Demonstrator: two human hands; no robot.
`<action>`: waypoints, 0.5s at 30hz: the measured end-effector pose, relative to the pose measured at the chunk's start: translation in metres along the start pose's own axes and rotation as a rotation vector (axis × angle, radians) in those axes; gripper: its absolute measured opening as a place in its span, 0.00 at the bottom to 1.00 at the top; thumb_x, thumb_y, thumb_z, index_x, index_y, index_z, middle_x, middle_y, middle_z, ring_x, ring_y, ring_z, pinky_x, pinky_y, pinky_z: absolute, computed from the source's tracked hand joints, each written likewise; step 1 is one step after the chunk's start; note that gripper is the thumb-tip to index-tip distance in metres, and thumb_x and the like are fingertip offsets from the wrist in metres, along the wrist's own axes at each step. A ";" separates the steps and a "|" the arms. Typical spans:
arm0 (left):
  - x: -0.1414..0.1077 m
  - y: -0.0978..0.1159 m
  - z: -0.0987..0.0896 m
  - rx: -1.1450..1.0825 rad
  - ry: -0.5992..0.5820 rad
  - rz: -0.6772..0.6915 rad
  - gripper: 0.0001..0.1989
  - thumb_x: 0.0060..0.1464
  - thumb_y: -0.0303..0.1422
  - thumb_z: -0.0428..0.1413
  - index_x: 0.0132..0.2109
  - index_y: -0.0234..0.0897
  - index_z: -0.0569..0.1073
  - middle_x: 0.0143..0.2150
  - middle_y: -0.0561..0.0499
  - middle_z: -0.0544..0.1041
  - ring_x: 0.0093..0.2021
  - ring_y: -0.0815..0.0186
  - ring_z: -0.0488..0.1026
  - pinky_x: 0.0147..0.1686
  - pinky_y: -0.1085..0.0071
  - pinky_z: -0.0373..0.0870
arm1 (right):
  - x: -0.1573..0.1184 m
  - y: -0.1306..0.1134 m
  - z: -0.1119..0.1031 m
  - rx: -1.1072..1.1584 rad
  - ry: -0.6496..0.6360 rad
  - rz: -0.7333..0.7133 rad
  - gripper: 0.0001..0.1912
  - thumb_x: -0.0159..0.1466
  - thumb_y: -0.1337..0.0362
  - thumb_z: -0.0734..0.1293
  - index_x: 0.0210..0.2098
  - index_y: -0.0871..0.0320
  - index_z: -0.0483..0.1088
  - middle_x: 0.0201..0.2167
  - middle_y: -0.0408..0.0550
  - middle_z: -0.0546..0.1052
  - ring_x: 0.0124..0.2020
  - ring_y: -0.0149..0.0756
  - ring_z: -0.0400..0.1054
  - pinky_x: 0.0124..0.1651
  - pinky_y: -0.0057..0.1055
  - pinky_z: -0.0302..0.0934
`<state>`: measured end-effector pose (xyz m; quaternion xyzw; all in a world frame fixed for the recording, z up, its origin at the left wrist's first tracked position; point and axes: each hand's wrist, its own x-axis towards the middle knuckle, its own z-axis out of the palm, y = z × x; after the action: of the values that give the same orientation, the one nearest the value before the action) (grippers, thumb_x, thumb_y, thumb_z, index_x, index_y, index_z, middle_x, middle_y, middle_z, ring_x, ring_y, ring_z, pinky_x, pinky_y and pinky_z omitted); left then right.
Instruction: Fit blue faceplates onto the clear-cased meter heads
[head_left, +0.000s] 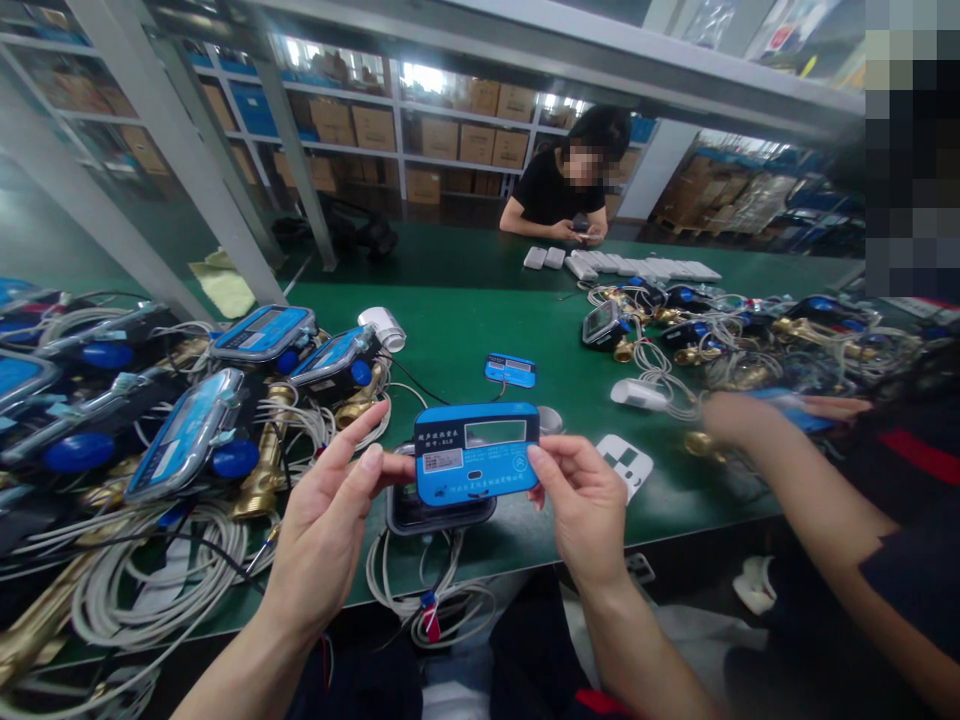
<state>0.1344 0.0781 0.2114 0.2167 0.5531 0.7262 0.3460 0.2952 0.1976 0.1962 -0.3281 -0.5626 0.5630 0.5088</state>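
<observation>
A blue faceplate (480, 480) with a dark band and a rectangular window is held up in front of me, tilted slightly. My right hand (581, 495) pinches its right edge between thumb and fingers. At the left edge is my left hand (330, 510), thumb and index finger spread apart, with another finger reaching to or just behind the plate. Below and partly hidden by the plate sits a dark meter housing (442, 515), with a coiled grey cable (431, 600) hanging from it over the table edge.
Assembled meters (187, 430) with brass pipes and cables crowd the left. Another blue faceplate (510, 370) lies ahead, and a white cut-out sheet (626, 465) lies right. A co-worker's arm (810, 500) works at right; a person (566, 190) sits opposite near white cases (645, 267).
</observation>
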 end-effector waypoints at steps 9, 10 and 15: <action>0.000 0.000 0.001 -0.012 0.003 -0.013 0.32 0.54 0.46 0.62 0.62 0.39 0.66 0.33 0.50 0.81 0.38 0.66 0.76 0.44 0.71 0.69 | 0.000 0.002 0.000 -0.016 -0.006 0.019 0.06 0.58 0.63 0.73 0.30 0.58 0.73 0.17 0.38 0.71 0.16 0.25 0.64 0.18 0.18 0.59; 0.000 -0.001 0.001 -0.013 -0.001 -0.014 0.32 0.54 0.46 0.62 0.62 0.39 0.66 0.33 0.50 0.82 0.38 0.66 0.76 0.44 0.71 0.69 | 0.000 0.002 -0.001 -0.018 -0.006 0.021 0.06 0.58 0.64 0.73 0.30 0.58 0.73 0.17 0.38 0.71 0.16 0.25 0.64 0.18 0.18 0.59; 0.000 -0.001 0.000 -0.029 0.001 -0.018 0.31 0.54 0.45 0.62 0.62 0.39 0.67 0.33 0.51 0.81 0.38 0.66 0.76 0.44 0.71 0.69 | -0.001 0.001 0.000 -0.019 -0.010 0.015 0.05 0.58 0.64 0.72 0.30 0.58 0.73 0.17 0.38 0.71 0.16 0.24 0.64 0.18 0.18 0.59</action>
<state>0.1348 0.0785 0.2104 0.2064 0.5447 0.7311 0.3553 0.2957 0.1972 0.1952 -0.3343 -0.5679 0.5630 0.4988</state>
